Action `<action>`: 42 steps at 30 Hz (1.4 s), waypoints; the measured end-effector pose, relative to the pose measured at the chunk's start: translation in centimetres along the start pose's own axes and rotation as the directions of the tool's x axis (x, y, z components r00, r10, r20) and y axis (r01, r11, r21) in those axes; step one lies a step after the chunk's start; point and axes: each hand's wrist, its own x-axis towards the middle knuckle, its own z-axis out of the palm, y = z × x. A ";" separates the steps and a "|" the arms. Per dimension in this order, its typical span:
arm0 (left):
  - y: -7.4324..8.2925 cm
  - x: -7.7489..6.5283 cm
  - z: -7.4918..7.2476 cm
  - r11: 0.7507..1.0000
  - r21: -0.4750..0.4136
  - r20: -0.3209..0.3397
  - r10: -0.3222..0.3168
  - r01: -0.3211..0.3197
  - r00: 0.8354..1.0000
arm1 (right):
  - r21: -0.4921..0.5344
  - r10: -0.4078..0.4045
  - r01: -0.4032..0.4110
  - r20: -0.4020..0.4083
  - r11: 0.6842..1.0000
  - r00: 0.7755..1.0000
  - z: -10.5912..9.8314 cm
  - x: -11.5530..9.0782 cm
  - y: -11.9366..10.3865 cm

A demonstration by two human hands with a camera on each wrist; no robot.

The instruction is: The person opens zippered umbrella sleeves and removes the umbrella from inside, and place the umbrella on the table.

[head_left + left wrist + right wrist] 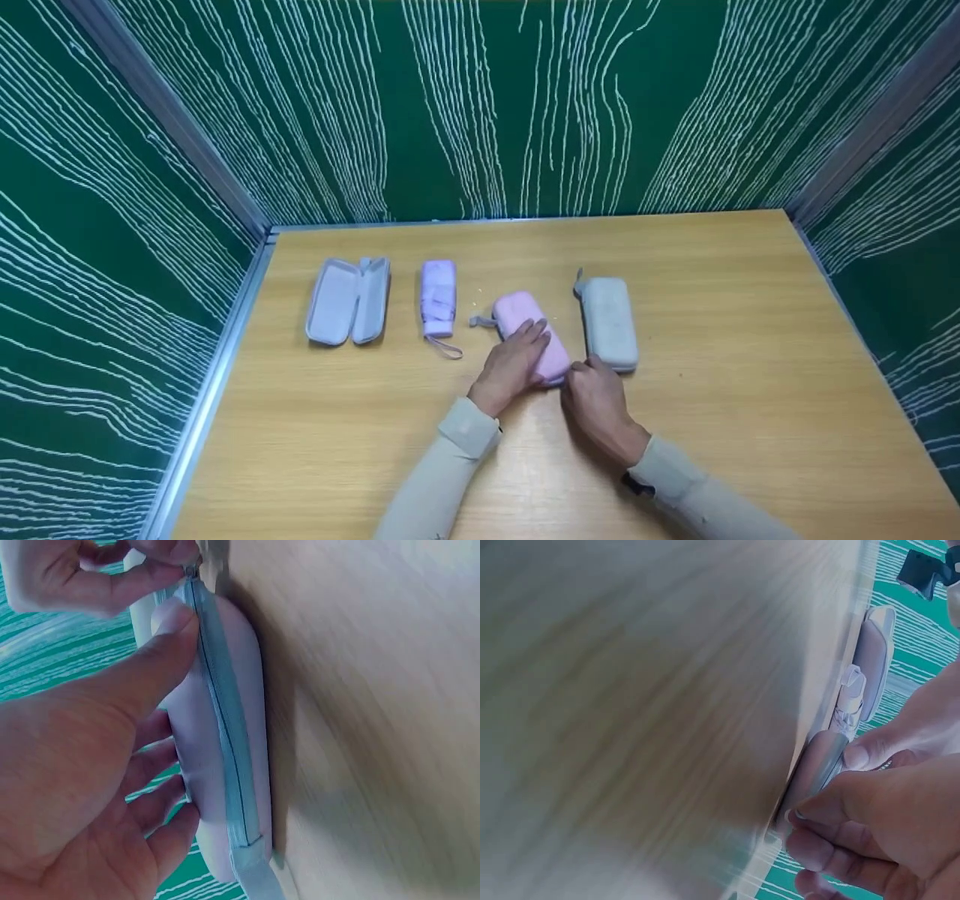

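A pink zippered case (553, 358) lies slanted on the table, closed along most of its side zipper (225, 716). My left hand (512, 366) grips it, fingers spread over the top and thumb on the side beside the zipper track. At the case's near end, my right hand (600, 401) pinches the zipper pull (193, 571) between thumb and curled fingers. A grey fabric loop (482, 322) sticks out from the far-left end of the pink case. Just right of the right hand lies a closed grey-green case (610, 322) with its own loop.
Left of the pink case, a folded lilac umbrella (438, 296) lies with its wrist strap toward me. Farther left, a light grey case (335, 304) lies spread open. Green walls with white lines border the wooden table (720, 315) at the back and sides.
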 end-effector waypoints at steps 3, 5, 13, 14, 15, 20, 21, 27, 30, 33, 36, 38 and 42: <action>0.3 0.0 0.3 1.000 0.017 -0.019 -0.016 0.016 1.000 | -0.007 0.002 -0.002 0.004 1.000 1.000 0.0 0.0 -0.1; 0.4 0.1 0.5 0.999 0.039 -0.036 -0.017 0.019 0.999 | -0.012 0.000 0.000 0.002 1.000 1.000 0.1 0.0 -0.1; 0.7 0.5 0.6 0.995 0.096 -0.051 -0.022 0.027 0.998 | -0.035 -0.013 0.013 -0.020 0.999 1.000 0.1 -0.1 0.0; 0.6 0.6 0.6 0.996 0.087 -0.045 -0.019 0.023 0.999 | -0.036 -0.013 0.013 -0.020 0.999 1.000 0.1 -0.2 0.0; 0.4 0.6 0.4 0.997 0.073 -0.031 -0.018 0.020 0.999 | -0.038 -0.013 0.013 -0.021 0.999 1.000 0.1 -0.2 0.1; -0.9 0.9 -0.6 1.000 -0.023 0.068 -0.018 0.019 0.998 | -0.075 -0.031 0.028 -0.037 0.997 0.999 0.2 -0.3 0.2; -1.1 1.0 -0.7 0.999 -0.036 0.085 -0.017 0.020 0.996 | -0.086 -0.035 0.031 -0.047 0.996 0.998 0.2 -0.3 0.2; -1.7 1.4 -1.1 0.998 -0.069 0.084 -0.008 0.014 0.996 | -0.120 -0.054 0.044 -0.081 0.992 0.995 0.2 -0.4 0.4; -1.5 1.4 -0.8 0.999 -0.048 0.050 -0.014 0.017 0.999 | -0.131 -0.059 0.051 -0.058 0.990 0.997 0.2 -0.5 0.4; -1.3 1.2 -0.5 1.000 0.000 -0.003 -0.015 0.015 1.000 | -0.152 -0.057 0.050 -0.044 0.987 0.997 0.2 -0.5 0.5; -1.0 1.1 -0.2 0.998 0.053 -0.062 -0.017 0.021 0.998 | -0.166 -0.054 0.047 -0.039 0.985 0.998 0.1 -0.5 0.4; -0.7 1.0 0.0 0.996 0.085 -0.084 -0.026 0.033 0.996 | -0.168 -0.052 0.045 -0.037 0.985 0.998 0.1 -0.5 0.4; -0.3 0.8 0.6 0.989 0.132 -0.105 -0.054 0.068 0.993 | -0.169 -0.048 0.041 -0.033 0.985 0.998 0.2 -0.5 0.3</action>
